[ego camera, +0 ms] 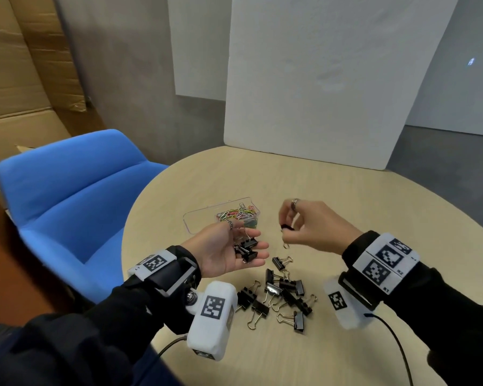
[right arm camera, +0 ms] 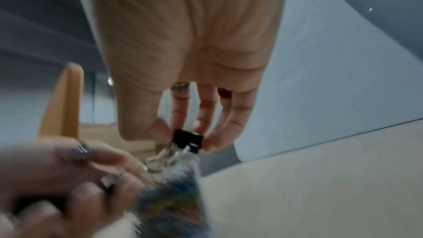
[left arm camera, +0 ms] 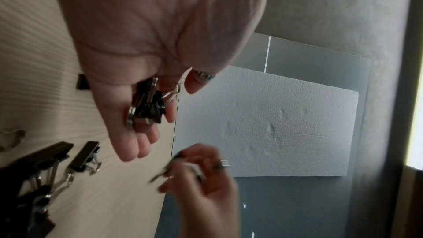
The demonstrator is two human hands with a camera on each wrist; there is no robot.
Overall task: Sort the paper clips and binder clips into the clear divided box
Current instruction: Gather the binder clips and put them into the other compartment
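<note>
Loose binder clips (ego camera: 279,299) await below both hands; paper clips (ego camera: 239,214) fill the divided box (ego camera: 195,220); left hand (ego camera: 223,252) cups several, right hand (ego camera: 307,227) pinches one.

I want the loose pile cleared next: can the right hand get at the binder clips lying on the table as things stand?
Probably yes, once freed: the right hand pinches a binder clip above the table, and the pile lies uncovered just below it.
</note>
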